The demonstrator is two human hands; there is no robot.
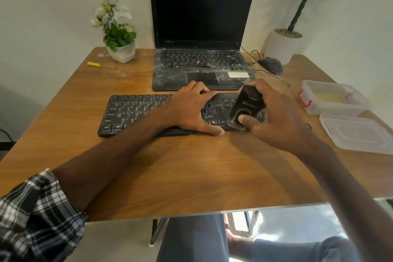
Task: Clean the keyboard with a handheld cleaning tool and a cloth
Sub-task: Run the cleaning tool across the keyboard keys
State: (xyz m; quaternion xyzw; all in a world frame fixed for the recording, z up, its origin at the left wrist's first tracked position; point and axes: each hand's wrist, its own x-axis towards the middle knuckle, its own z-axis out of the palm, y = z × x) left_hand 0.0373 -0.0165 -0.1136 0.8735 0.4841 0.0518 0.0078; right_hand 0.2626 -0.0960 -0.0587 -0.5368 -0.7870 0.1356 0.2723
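Observation:
A black external keyboard [136,112] lies on the wooden table [170,172], in front of a dusty laptop [200,66]. My left hand [191,110] lies flat on the keyboard's middle with its fingers spread, thumb at the near edge. My right hand [270,117] grips a black handheld cleaning tool [247,104], thumb on its lower front. The tool's lower end touches the keyboard's right part, which is mostly hidden. No cloth is in sight.
A dusty black mouse [271,65] with a cable sits right of the laptop. An open plastic container [333,98] and its lid [357,132] lie at the right edge. A flower pot [122,49] and a yellow stick [93,64] are at the back left.

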